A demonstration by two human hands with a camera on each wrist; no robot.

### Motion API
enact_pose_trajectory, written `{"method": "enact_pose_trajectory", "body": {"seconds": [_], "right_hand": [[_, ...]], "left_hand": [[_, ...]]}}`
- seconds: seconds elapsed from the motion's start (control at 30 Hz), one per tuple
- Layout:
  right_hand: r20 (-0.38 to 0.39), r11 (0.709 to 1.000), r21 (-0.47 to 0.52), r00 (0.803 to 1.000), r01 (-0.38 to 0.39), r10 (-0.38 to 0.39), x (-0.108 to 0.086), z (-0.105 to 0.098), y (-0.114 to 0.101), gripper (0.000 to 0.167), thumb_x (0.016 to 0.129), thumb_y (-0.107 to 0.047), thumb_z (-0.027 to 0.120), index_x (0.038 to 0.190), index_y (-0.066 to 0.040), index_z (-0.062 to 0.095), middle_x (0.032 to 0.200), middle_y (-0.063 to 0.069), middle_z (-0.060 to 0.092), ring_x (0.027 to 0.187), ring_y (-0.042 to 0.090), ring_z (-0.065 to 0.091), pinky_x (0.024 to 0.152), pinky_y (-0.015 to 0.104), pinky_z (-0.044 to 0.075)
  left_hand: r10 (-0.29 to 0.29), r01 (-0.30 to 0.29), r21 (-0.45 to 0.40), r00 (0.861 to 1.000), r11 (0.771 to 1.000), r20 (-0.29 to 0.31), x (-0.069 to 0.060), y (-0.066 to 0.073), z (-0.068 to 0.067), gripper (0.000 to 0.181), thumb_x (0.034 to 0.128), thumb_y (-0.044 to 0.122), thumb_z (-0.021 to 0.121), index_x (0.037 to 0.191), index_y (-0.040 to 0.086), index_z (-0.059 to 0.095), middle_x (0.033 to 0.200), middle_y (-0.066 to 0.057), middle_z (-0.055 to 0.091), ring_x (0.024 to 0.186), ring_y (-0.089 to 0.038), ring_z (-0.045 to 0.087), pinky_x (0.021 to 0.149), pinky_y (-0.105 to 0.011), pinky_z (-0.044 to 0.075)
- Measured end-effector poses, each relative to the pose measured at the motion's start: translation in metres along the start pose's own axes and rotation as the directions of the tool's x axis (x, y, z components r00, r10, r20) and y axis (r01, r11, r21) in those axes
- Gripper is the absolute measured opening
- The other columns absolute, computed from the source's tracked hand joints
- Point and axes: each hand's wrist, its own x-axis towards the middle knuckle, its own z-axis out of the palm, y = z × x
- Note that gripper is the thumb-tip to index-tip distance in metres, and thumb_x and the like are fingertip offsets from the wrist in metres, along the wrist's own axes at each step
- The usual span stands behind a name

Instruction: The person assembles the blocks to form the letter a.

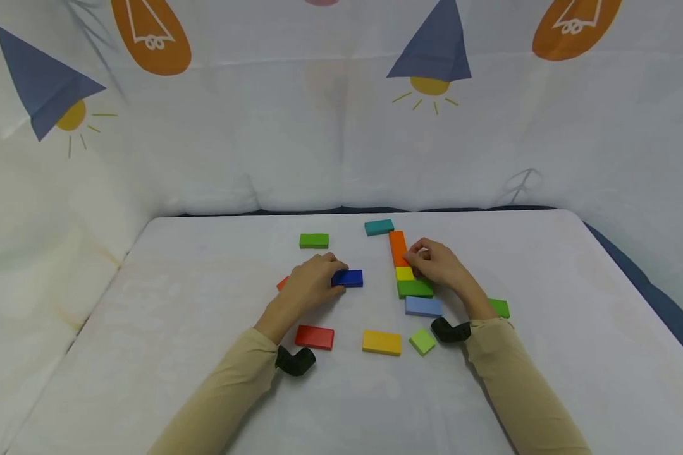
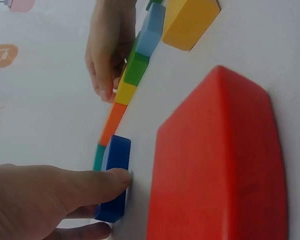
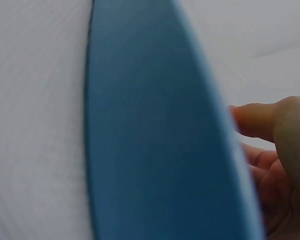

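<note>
The dark-blue block (image 2: 118, 152) looks smooth, the sleeves (image 1: 227, 385) matt cloth.

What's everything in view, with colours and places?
Line blocks: five, teal, orange, yellow, green, light blue, far to near
Front blocks: three, red, amber, lime, left to right
Held block: one, dark blue, centre
Back block: one, green, left of teal
Other blocks: two, reddish partly behind left hand, green rightmost
Table: one, white, under blocks
Backdrop: one, printed white, behind table
Wrist devices: two, black, one per wrist
Sleeves: two, beige, forearms
Left hand: one, gripping dark blue
Right hand: one, beside orange and yellow
</note>
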Motion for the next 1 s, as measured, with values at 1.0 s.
{"method": "enact_pose_trajectory", "body": {"seconds": [1.0], "right_hand": [[0.015,0.996,0.09,1.0,0.002,-0.003,-0.003,-0.004,0.002,0.025,0.099,-0.027,0.043,0.109,-0.005,0.052,0.087,0.011,0.06,0.079,0.022,0.056,0.073,0.027,0.052]], "left_hand": [[0.014,-0.017,0.028,0.993,0.999,0.118,0.017,0.005,-0.007,0.04,0.0838,0.033,0.071,0.121,0.021,0.062,0.117,-0.003,0.056,0.102,-0.018,0.051,0.081,-0.035,0.052]]}}
